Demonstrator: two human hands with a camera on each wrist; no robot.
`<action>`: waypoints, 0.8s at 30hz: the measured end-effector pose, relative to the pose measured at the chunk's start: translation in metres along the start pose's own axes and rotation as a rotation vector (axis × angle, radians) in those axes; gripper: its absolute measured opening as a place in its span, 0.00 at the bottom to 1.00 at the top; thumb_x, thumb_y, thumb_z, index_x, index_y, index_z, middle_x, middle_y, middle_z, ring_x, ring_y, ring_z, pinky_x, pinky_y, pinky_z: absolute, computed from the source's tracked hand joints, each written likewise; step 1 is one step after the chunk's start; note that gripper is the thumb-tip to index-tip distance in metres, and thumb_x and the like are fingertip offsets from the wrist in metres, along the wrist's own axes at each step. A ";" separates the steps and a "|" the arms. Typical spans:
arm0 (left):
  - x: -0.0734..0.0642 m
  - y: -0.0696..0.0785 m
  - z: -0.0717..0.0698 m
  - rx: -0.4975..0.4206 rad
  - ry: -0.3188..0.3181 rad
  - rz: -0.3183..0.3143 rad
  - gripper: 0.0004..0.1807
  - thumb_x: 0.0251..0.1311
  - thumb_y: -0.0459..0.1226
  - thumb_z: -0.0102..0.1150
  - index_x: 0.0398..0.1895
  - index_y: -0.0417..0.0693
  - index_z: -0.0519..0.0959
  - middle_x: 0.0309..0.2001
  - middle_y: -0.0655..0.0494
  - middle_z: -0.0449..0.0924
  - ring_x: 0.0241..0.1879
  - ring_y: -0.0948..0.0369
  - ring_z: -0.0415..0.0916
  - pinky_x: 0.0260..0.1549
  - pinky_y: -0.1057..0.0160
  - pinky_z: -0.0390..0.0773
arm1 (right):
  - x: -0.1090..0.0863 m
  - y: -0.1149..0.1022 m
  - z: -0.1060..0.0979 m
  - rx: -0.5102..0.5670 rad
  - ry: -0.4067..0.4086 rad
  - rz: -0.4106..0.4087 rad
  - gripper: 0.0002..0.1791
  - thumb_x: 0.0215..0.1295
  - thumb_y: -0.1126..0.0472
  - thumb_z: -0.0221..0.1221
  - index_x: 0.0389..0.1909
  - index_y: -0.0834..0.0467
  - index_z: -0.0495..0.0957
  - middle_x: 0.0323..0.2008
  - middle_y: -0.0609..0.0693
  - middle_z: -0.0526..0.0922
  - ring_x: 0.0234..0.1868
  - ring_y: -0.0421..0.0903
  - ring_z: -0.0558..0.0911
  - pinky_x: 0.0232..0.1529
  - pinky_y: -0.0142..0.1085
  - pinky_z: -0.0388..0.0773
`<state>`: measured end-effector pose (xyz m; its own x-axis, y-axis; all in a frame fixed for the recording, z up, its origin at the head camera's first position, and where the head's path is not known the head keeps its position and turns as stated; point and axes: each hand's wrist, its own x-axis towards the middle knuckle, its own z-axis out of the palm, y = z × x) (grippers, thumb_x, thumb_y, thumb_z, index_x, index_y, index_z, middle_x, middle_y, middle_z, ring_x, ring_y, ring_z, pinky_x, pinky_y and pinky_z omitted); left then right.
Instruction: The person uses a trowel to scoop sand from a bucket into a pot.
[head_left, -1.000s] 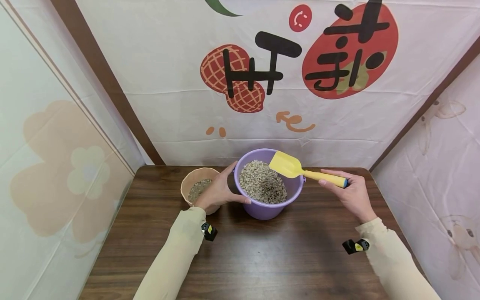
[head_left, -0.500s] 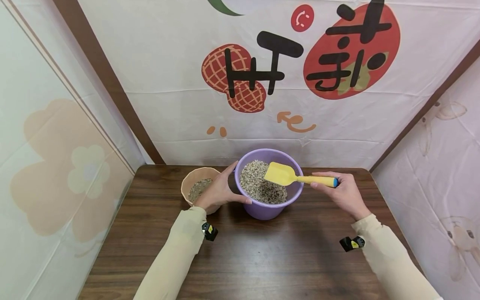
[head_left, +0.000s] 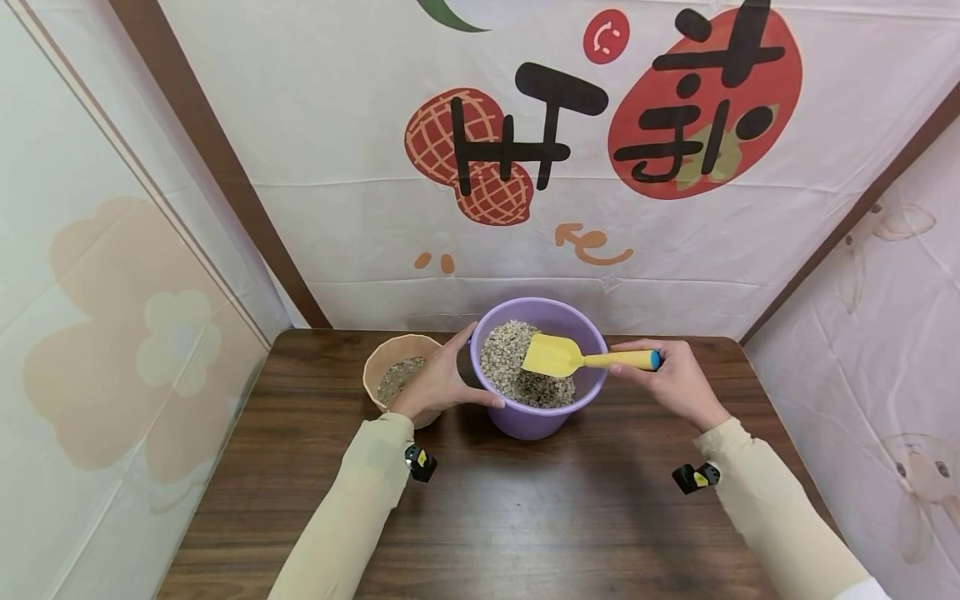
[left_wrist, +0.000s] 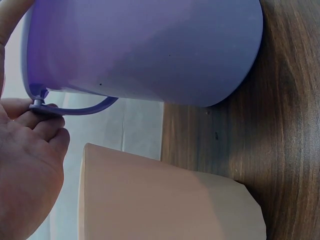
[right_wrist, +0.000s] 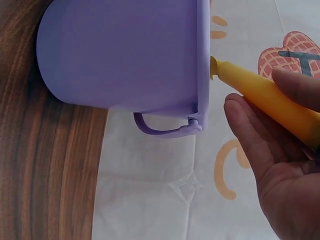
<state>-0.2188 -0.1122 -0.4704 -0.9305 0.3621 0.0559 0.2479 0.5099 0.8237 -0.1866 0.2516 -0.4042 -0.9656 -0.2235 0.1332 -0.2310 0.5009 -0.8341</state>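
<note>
A purple bucket (head_left: pixel 527 425) holding grey-beige gravel (head_left: pixel 504 354) stands near the table's back edge. My left hand (head_left: pixel 437 385) grips its left side, thumb at the front of the rim; in the left wrist view the other fingers (left_wrist: pixel 47 125) lie by the bucket handle's hinge. My right hand (head_left: pixel 671 377) holds a yellow toy shovel (head_left: pixel 551 357) by its handle, blue end toward the palm. In the head view the shovel's blade overlaps the gravel inside the rim. The right wrist view shows thumb and fingers on the yellow handle (right_wrist: pixel 265 95), with the blade hidden behind the bucket wall.
Left of the bucket stands a peach faceted pot (head_left: pixel 373 371) with some gravel in it, partly behind my left hand. The dark wooden table (head_left: pixel 510 517) meets a printed white cloth backdrop (head_left: pixel 360 233); more cloth hangs at both sides.
My right hand has moved left and the shovel blade has come leftward and down over the gravel. The left hand and the bucket have stayed in place.
</note>
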 end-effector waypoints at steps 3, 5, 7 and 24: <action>0.000 0.000 0.000 0.002 0.001 0.005 0.78 0.25 0.62 0.86 0.83 0.59 0.48 0.79 0.52 0.55 0.76 0.54 0.53 0.72 0.45 0.57 | 0.003 -0.002 0.001 -0.020 -0.004 -0.003 0.19 0.60 0.57 0.74 0.49 0.63 0.87 0.30 0.51 0.87 0.18 0.37 0.63 0.17 0.30 0.63; 0.000 0.000 0.000 0.002 0.001 0.007 0.78 0.25 0.62 0.86 0.83 0.59 0.48 0.79 0.53 0.55 0.76 0.55 0.54 0.72 0.45 0.57 | 0.005 -0.004 0.001 -0.025 -0.013 -0.005 0.19 0.60 0.57 0.74 0.49 0.64 0.87 0.29 0.52 0.87 0.17 0.36 0.63 0.17 0.29 0.63; 0.000 0.000 0.000 0.000 0.002 0.009 0.78 0.25 0.62 0.86 0.83 0.59 0.49 0.78 0.53 0.55 0.75 0.55 0.54 0.72 0.46 0.57 | 0.006 -0.006 0.002 -0.022 -0.025 -0.008 0.19 0.60 0.58 0.74 0.49 0.64 0.87 0.30 0.53 0.88 0.17 0.36 0.63 0.17 0.29 0.64; 0.000 0.001 0.000 -0.030 0.006 0.005 0.77 0.24 0.62 0.86 0.82 0.61 0.51 0.76 0.58 0.60 0.73 0.58 0.57 0.72 0.47 0.57 | 0.010 -0.009 0.008 0.042 -0.021 0.033 0.19 0.61 0.58 0.73 0.50 0.63 0.87 0.40 0.58 0.89 0.23 0.39 0.74 0.23 0.29 0.74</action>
<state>-0.2184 -0.1118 -0.4700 -0.9310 0.3594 0.0631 0.2441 0.4848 0.8399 -0.1931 0.2386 -0.3996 -0.9699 -0.2248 0.0940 -0.1930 0.4731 -0.8596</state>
